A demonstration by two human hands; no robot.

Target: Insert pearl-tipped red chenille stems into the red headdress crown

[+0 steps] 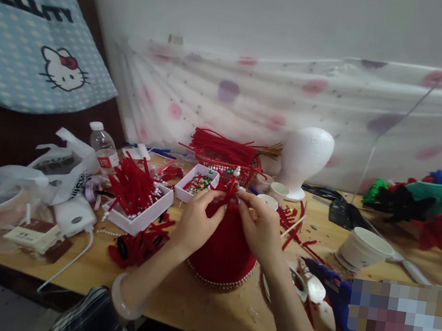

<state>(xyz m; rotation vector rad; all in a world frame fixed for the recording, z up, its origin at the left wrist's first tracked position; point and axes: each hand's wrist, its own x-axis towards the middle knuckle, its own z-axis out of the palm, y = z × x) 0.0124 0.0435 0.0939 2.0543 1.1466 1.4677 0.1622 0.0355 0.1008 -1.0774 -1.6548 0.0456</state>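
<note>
A red velvet-like hat (225, 251) with a pearl bead trim along its lower edge stands on the table in front of me. At its top rises a red fuzzy-stem ornament (233, 182) tipped with white and green beads. My left hand (199, 220) pinches the ornament's base from the left, fingers closed. From the other side, my right hand (259, 228) is also closed on it, thumb and fingertips together. The exact contact between the fingertips is partly hidden by the hands.
Left of the hat are a white box (143, 220) of red stems and a smaller bead box (188, 194). Behind stand a red basket (225, 160) and a foam head (307, 155). At right lie a paper cup (361, 248) and a blue glue gun (330, 290).
</note>
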